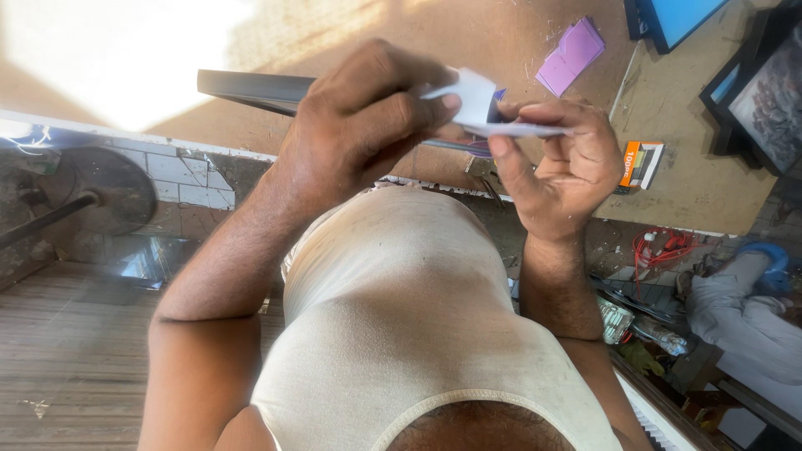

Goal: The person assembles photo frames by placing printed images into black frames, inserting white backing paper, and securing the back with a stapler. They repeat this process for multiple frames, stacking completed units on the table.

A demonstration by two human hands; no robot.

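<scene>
Head camera looks down the person's chest and white undershirt [401, 334] to both hands raised over a brown tabletop [468, 42]. Left hand [359, 125] has its fingers [401, 108] curled tight around a long dark strip [251, 88], which runs out to the left from the fist, level above the tabletop. Its fingertips also pinch the near corner of a small white piece of paper [476, 96]. Right hand [568, 167] holds the same paper from the other side, thumb [510, 163] underneath and fingers folded over the top, so the paper sits between the two hands, touching both. A bit of purple shows at the end of the strip, just beside the paper; what it is I cannot tell.

On the tabletop beyond the hands lies a purple folded sheet [571, 54]. Near the right hand, further out, sits a small orange and white box [639, 164]. A dark picture frame [764, 96] lies at the far right edge. Below the tabletop, red wire [664, 246] is tangled on the floor beside clear plastic bottles [643, 326].
</scene>
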